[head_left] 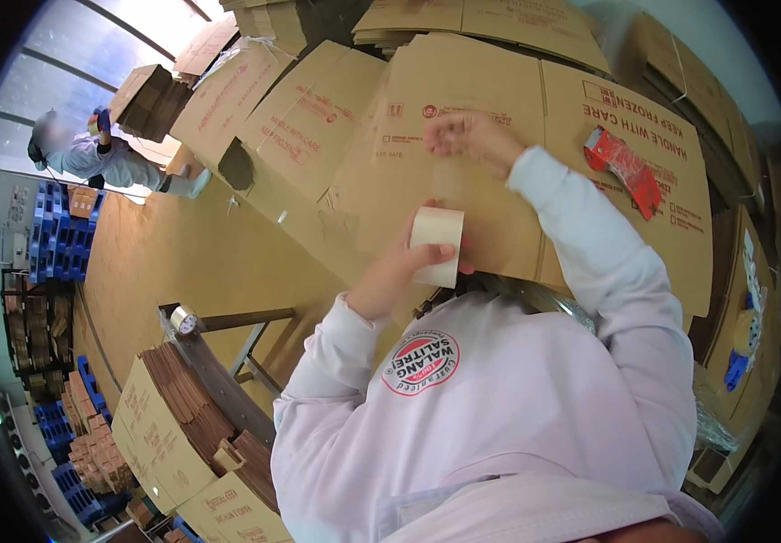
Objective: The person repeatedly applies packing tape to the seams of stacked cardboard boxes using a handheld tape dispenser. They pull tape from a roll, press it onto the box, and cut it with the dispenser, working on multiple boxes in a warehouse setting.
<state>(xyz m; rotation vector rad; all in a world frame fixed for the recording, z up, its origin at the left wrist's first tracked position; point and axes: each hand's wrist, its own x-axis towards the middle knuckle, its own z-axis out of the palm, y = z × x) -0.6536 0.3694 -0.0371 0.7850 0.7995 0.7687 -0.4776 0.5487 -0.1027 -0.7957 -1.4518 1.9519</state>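
Observation:
My left hand [424, 254] grips a wide roll of tape [436, 227], its thumb across the pale outer face. Above it, my right hand [475, 139] hovers over a flattened cardboard carton [499, 210] with its fingers curled. A faint translucent strip [448, 180] shows between the roll and the right hand; whether those fingers pinch it is not clear. The carton lies flat in front of me and bears red print. On its right part rests a red tape dispenser [625, 173], partly covered in clear film.
More flattened cartons [302, 115] lie beyond and to the left. A second tape roll [183, 319] sits on a metal frame [227, 394] beside stacked cartons [153, 434]. Farther left, a co-worker [105, 156] stands near bundled cardboard [149, 102]. Blue pallets [58, 231] stand by the wall.

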